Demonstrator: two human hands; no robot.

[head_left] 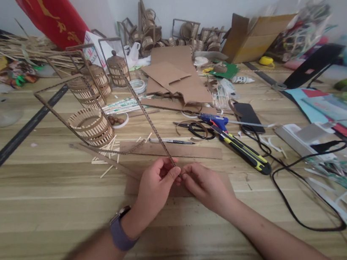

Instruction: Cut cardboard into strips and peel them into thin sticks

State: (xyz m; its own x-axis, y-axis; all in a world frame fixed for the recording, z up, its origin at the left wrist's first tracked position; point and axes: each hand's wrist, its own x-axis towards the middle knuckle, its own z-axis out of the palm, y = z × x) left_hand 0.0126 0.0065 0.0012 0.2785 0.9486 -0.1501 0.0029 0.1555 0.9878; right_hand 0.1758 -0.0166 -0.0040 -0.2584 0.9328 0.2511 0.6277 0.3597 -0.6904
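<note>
A long thin strip of corrugated cardboard slants up and away from my hands, its fluted edge showing. My left hand, with a watch on the wrist, pinches its lower end between thumb and fingers. Close against those fingertips, my right hand is closed in a pinch; what it holds there is hidden. Under both hands lies a flat cardboard piece. Beyond to the left stands a small round basket of pale sticks and brown cardboard, with a tall angular handle.
Loose short sticks lie by the basket. A cardboard band, a pen, a blue glue gun and a yellow-black utility knife lie ahead. A black cable loops at right. Lidded baskets stand behind.
</note>
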